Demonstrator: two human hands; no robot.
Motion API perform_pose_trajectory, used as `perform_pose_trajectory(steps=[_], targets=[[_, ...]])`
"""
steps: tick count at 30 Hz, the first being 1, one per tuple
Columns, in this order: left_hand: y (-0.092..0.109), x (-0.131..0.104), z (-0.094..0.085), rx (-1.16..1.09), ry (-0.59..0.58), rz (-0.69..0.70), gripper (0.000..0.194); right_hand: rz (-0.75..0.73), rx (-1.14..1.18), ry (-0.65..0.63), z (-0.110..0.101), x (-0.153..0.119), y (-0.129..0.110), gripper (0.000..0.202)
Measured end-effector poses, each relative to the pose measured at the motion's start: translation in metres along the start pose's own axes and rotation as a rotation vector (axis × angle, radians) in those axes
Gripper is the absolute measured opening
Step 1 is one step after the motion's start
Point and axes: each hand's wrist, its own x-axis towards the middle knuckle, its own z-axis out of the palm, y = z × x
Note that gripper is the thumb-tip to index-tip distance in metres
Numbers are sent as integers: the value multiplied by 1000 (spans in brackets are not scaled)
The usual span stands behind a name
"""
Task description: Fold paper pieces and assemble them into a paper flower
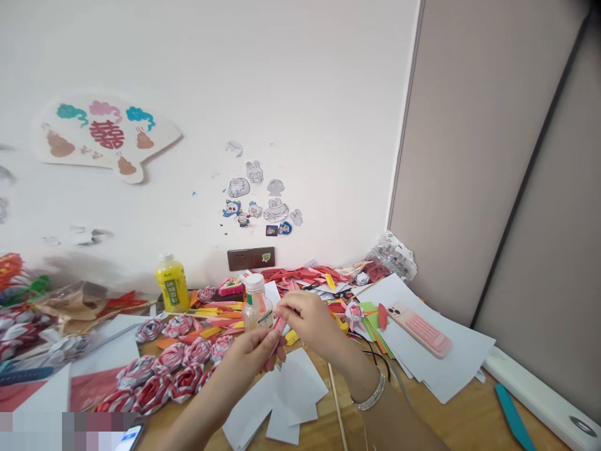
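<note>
My left hand (260, 349) and my right hand (305, 316) meet above the table, just in front of a clear bottle with a white cap (255, 283). Both sets of fingers are closed on a small pink strip (280, 324), which is partly hidden by them. Below the hands lie overlapping white paper pieces (295, 388). Red, pink and white twisted paper roses (154, 391) sit to the left of my left forearm.
A yellow bottle (172, 285) stands at the back left. Colored strips (300, 275) lie along the wall. At right, a pink phone (420, 330) rests on white sheets (451, 376), near a teal cutter (513, 416). A thin stick (337, 404) lies near my right forearm.
</note>
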Motion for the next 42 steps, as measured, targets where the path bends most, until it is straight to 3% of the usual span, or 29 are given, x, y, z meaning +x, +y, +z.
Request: perform_pose_trajectory(steps=[4, 15, 18, 23, 32, 42], targets=[[3, -2, 1, -42, 10, 43, 37, 26, 6, 36, -1, 0, 2, 20], [-16, 7, 0, -107, 45, 49, 41, -27, 44, 19, 1, -1, -5, 21], [-13, 6, -1, -57, 53, 50, 41, -28, 43, 9, 4, -1, -6, 24], [-1, -1, -3, -33, 135, 101, 37, 24, 56, 139, 3, -2, -9, 22], [7, -11, -1, 129, 303, 161, 30, -3, 84, 152, -3, -3, -19, 18], [4, -8, -1, 167, 314, 200, 29, -4, 148, 166, -2, -2, -19, 20]])
